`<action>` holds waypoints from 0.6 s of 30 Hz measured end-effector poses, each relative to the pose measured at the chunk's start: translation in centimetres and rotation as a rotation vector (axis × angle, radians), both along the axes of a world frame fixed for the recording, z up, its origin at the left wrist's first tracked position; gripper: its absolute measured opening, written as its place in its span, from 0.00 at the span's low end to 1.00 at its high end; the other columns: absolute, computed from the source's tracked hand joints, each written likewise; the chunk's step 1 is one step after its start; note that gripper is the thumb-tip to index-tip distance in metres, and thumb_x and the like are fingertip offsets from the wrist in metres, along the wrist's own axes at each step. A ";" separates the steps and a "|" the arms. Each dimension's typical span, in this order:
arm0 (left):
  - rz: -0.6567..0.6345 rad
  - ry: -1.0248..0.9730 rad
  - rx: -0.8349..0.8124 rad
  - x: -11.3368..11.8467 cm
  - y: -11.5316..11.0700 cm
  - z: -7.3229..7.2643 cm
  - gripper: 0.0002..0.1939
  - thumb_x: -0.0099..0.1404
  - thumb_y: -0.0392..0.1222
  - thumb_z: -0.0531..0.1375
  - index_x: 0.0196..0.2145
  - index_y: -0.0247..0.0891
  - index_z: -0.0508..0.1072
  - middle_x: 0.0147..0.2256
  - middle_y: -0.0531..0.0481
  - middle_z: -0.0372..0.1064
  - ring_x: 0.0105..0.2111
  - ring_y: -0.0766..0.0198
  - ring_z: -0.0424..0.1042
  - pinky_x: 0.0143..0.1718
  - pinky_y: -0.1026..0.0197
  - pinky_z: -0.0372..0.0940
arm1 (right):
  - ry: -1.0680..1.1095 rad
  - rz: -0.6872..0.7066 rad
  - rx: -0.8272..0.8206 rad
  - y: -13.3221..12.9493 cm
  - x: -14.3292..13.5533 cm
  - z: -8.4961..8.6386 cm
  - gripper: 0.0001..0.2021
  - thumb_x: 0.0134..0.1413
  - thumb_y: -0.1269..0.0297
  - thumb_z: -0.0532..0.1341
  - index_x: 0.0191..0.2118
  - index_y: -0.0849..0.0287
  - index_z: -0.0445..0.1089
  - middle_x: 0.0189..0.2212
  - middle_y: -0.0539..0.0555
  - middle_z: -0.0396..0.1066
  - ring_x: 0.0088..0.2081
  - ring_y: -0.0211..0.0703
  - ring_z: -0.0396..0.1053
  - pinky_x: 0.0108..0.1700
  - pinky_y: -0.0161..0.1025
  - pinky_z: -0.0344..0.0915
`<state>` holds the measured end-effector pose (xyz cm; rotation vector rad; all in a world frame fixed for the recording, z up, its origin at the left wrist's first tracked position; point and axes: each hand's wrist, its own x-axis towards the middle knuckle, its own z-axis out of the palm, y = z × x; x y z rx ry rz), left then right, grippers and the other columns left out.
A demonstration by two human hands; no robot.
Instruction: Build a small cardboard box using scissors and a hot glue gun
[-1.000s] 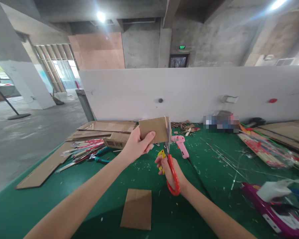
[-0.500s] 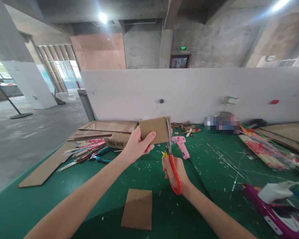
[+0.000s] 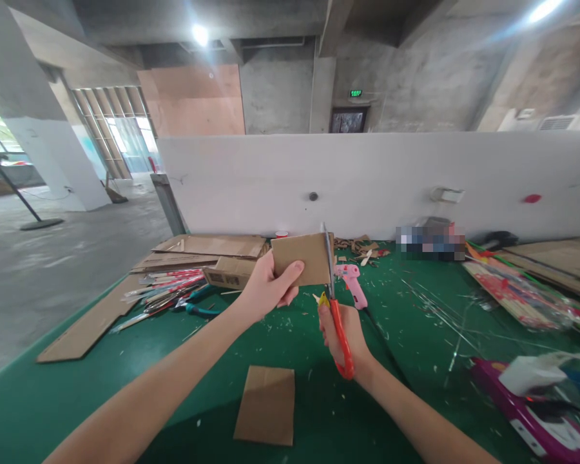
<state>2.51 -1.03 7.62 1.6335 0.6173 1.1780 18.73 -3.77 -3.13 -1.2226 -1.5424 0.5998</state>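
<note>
My left hand (image 3: 273, 283) pinches a brown cardboard piece (image 3: 305, 256) by its left part, thumb on the near face. In my right hand (image 3: 343, 328) is a pair of scissors (image 3: 342, 338) with orange-red handles and a bit of yellow at the pivot. Their blades point up along the right edge of the held cardboard, touching it. A second cardboard piece (image 3: 265, 406) lies flat on the green table below my hands. Just beyond my right hand lies a pink glue gun (image 3: 352, 283), its dark cord running toward me.
Cardboard sheets (image 3: 207, 245), a small cardboard box (image 3: 229, 273), wrapped sticks (image 3: 164, 290) and teal-handled pliers (image 3: 198, 309) lie at left. Cardboard scraps (image 3: 357, 246) sit by the white partition (image 3: 270, 180). A purple power strip (image 3: 507, 399) and packaged materials (image 3: 512, 290) occupy the right.
The held cardboard has dropped slightly, and a small red-and-white item now shows behind it. The scissor blades now reach above its top edge.
</note>
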 end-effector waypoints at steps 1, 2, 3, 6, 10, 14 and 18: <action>0.002 -0.019 0.020 -0.1 0.0 0.0 0.13 0.65 0.49 0.57 0.36 0.38 0.59 0.17 0.61 0.56 0.11 0.77 0.54 0.09 0.73 0.46 | 0.000 -0.003 0.007 -0.1 0.0 0.2 0.23 0.58 0.47 0.53 0.20 0.58 0.58 0.15 0.48 0.58 0.17 0.32 0.56 0.17 0.31 0.52; 0.003 -0.034 0.037 -0.1 0.0 -0.1 0.13 0.64 0.49 0.57 0.35 0.38 0.60 0.17 0.61 0.56 0.10 0.76 0.55 0.09 0.73 0.47 | 0.001 -0.001 0.013 -0.2 0.0 0.4 0.23 0.58 0.47 0.53 0.19 0.58 0.58 0.15 0.48 0.58 0.17 0.32 0.55 0.16 0.30 0.51; 0.003 -0.047 0.048 -0.2 0.0 -0.1 0.13 0.64 0.49 0.57 0.35 0.37 0.60 0.16 0.61 0.56 0.10 0.76 0.55 0.09 0.73 0.47 | 0.004 0.003 0.019 -0.4 0.0 0.6 0.23 0.57 0.48 0.54 0.19 0.58 0.58 0.15 0.48 0.58 0.16 0.32 0.55 0.16 0.30 0.51; 0.002 -0.090 0.041 -0.2 0.1 -0.3 0.13 0.64 0.49 0.58 0.34 0.37 0.60 0.15 0.62 0.56 0.09 0.75 0.56 0.08 0.73 0.49 | 0.003 0.011 0.032 -0.8 -0.2 1.2 0.22 0.57 0.48 0.54 0.19 0.58 0.57 0.14 0.48 0.58 0.16 0.31 0.54 0.16 0.30 0.50; -0.021 -0.135 0.027 -0.2 0.2 -0.7 0.13 0.62 0.48 0.59 0.34 0.37 0.61 0.17 0.60 0.58 0.09 0.75 0.57 0.08 0.73 0.48 | 0.000 0.016 0.062 -1.2 -0.5 1.3 0.23 0.56 0.49 0.55 0.18 0.58 0.56 0.13 0.48 0.58 0.15 0.31 0.54 0.16 0.30 0.50; 0.012 -0.140 0.022 -1.3 0.9 -0.5 0.16 0.58 0.50 0.61 0.35 0.37 0.62 0.19 0.60 0.59 0.08 0.77 0.53 0.07 0.71 0.48 | 0.025 0.055 0.067 -1.1 -0.6 0.4 0.22 0.56 0.49 0.56 0.18 0.59 0.58 0.13 0.48 0.58 0.15 0.31 0.55 0.16 0.30 0.51; -0.116 0.348 0.072 -3.6 2.5 0.3 0.18 0.57 0.49 0.59 0.42 0.37 0.63 0.27 0.55 0.66 0.17 0.70 0.65 0.14 0.68 0.58 | 0.162 0.058 0.065 -0.4 -0.2 0.4 0.24 0.58 0.48 0.53 0.18 0.58 0.58 0.13 0.48 0.58 0.15 0.31 0.56 0.15 0.30 0.53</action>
